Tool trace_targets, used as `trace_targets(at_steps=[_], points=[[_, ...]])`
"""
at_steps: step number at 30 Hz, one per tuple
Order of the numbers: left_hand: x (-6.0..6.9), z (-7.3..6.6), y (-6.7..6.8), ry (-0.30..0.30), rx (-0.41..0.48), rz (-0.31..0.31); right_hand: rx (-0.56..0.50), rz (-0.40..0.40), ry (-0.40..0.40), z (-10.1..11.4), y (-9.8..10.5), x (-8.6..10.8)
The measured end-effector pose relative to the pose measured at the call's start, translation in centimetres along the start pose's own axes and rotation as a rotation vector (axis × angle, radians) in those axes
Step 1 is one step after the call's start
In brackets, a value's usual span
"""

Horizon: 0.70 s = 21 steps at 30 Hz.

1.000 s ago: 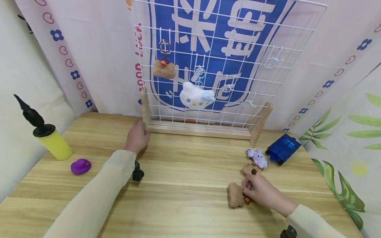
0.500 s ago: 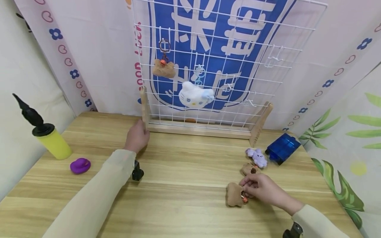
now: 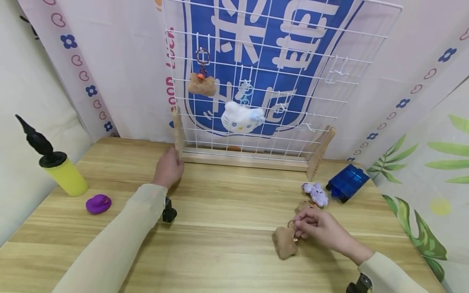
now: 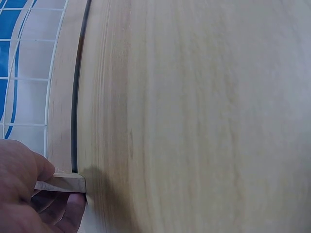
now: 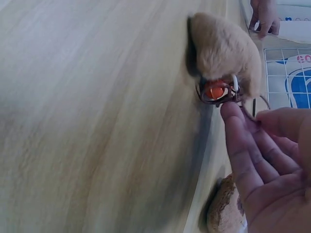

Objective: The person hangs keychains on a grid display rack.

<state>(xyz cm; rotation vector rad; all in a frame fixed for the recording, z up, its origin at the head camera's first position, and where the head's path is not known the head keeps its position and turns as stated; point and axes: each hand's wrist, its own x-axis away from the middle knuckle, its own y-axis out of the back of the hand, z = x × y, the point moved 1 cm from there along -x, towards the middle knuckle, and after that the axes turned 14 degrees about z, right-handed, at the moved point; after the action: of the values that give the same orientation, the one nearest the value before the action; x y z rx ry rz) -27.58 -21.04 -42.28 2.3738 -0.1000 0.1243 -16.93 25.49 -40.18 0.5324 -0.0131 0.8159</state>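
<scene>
My left hand (image 3: 168, 167) grips the left wooden foot (image 4: 68, 183) of a white wire grid rack (image 3: 234, 156), thumb on one side and fingers on the other. Near the table's right, my right hand (image 3: 320, 230) pinches the ring of a brown plush keychain (image 3: 285, 243). An orange bell (image 5: 214, 91) and brown cord hang between ring and plush in the right wrist view. Just behind that hand lies a second brown plush (image 3: 302, 206), partly hidden by it. On the grid hang a brown plush keychain (image 3: 202, 85) and a white cat-head plush (image 3: 242, 118).
A lilac plush (image 3: 318, 194) and a blue translucent case (image 3: 347, 182) lie at the right. Bare hooks (image 3: 337, 73) hang on the grid's right part. Far left are a yellow hand pump (image 3: 69, 177) and a purple rubber duck (image 3: 98, 204).
My right hand has shifted slightly left and drawn up the keychain's ring, which now shows above the plush. The plush has turned and moved a little left. My left hand stays put.
</scene>
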Motion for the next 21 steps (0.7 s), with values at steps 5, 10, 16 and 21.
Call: trace_targets(at_steps=[5,10,16,21], points=[[-0.1,0.0,-0.1,-0.005,-0.005,-0.003,-0.022,-0.030,0.080,0.1,0.0,-0.2],[0.0,0.0,-0.1,-0.004,-0.002,-0.001,-0.078,-0.062,0.154,0.5,-0.1,-0.4],[0.0,0.0,0.0,-0.008,-0.008,-0.007,-0.117,-0.104,0.209,0.7,-0.1,-0.7],[0.0,-0.1,-0.1,0.000,-0.004,-0.005,-0.109,-0.129,0.231,1.1,0.2,-0.8]])
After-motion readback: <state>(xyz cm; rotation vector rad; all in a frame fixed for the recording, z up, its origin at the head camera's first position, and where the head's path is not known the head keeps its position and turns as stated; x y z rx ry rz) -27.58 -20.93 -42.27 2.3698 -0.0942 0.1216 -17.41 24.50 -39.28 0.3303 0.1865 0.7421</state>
